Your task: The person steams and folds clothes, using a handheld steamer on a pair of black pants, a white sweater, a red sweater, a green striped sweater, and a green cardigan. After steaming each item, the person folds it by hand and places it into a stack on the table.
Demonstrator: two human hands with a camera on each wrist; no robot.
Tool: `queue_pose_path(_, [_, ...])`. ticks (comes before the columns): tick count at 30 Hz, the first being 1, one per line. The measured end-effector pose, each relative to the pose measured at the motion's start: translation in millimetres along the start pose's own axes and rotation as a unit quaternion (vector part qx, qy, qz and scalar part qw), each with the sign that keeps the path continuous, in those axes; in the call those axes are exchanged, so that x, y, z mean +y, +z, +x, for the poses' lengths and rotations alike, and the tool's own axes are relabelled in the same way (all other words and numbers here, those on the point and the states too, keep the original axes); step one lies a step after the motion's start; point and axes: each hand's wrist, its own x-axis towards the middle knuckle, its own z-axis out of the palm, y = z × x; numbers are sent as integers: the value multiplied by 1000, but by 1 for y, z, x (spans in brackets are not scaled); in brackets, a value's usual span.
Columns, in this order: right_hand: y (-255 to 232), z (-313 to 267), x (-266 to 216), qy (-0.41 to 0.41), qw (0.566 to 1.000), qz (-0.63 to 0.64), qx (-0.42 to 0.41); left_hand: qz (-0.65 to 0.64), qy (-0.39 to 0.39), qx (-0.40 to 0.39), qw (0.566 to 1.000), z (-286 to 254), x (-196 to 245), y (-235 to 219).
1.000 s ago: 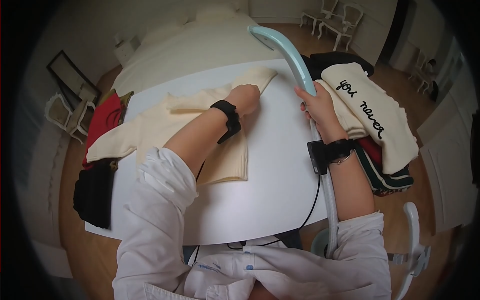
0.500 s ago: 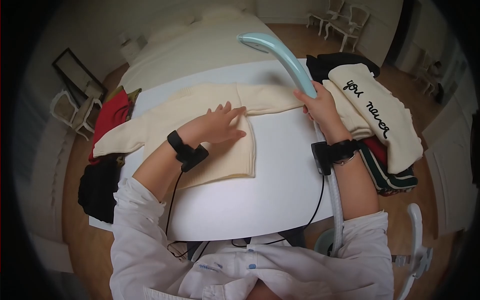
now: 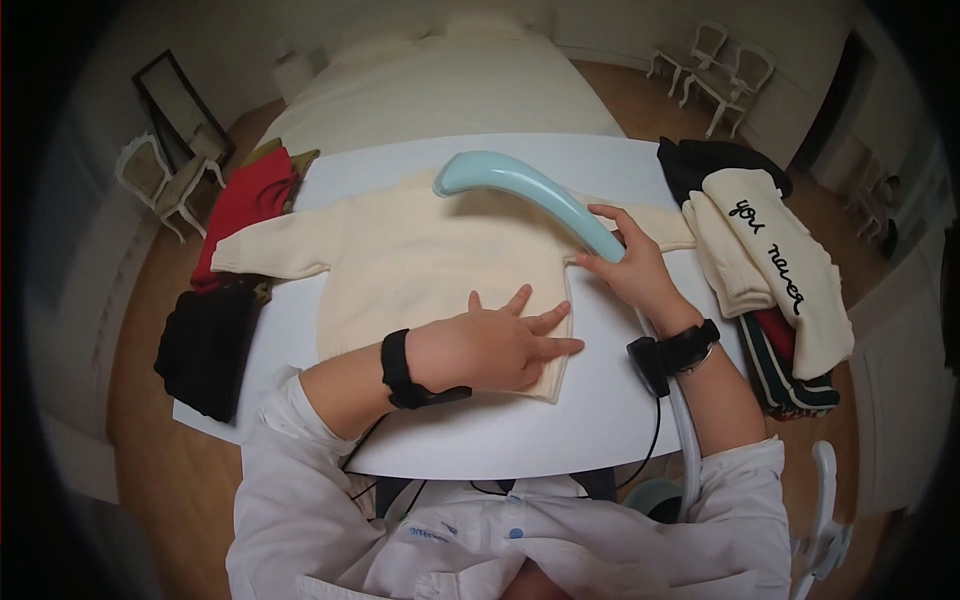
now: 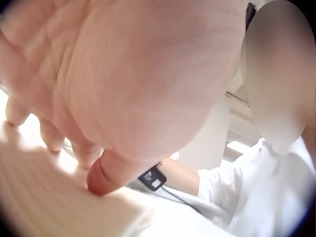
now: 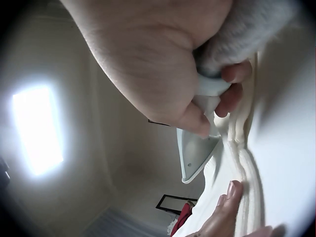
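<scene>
A cream sweater (image 3: 400,260) lies spread on the white table (image 3: 420,445), sleeves out to both sides. My left hand (image 3: 490,350) rests on its lower right part with fingers spread; the left wrist view shows the fingertips (image 4: 101,182) on the knit (image 4: 64,207). My right hand (image 3: 640,270) grips the light blue steamer handle (image 3: 540,190), whose head is over the upper middle of the sweater. In the right wrist view the fingers (image 5: 232,98) curl round the handle's end, where a grey hose (image 5: 252,34) joins it.
Folded clothes are stacked at the right, with a cream lettered one (image 3: 790,265) on top. Red (image 3: 250,200) and black (image 3: 205,350) clothes lie along the left edge. Behind the table is a bed (image 3: 450,90). The hose (image 3: 685,430) runs down past the front edge.
The right sleeve, held up earlier by my left hand, now lies flat. My left hand has let go and moved down to the hem. The steamer has moved left and nearer, over the sweater.
</scene>
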Motion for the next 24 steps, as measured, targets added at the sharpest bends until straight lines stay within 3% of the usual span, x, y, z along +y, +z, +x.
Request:
queue_pose_path(2, [1,-1,-1,-10,1000,-3,-3,-82,64,-60,993,-10,-18,-14])
queue_pose_path(4, [2,-1,-1,-17,1000,-5,-8,-111,55,-51,991,-19,-35,-45])
queue_pose_path(8, [2,-4,-2,-15,999,-2,-38,-131,-225,25,965,-36,-101,-54])
queue_pose_path(10, [4,-4,-3,-11,999,-6,-50,-68,-290,67,952,-40,-162,-37])
queue_pose_path(12, [7,-2,5,-87,995,-36,-31,-29,-372,123,920,-50,-197,-23])
queue_pose_path(15, [12,-5,2,-120,990,-62,-31,-13,-362,145,921,-61,-222,-10])
queue_pose_path(19, [17,-5,-12,-113,990,-69,-39,-66,-329,191,922,-65,-227,-3])
queue_pose_path(22, [14,-5,-33,-75,983,-161,-42,-84,-318,202,922,-65,-226,-6])
queue_pose_path(24, [10,-3,-37,-172,976,-129,13,-42,-386,174,905,-61,-226,-2])
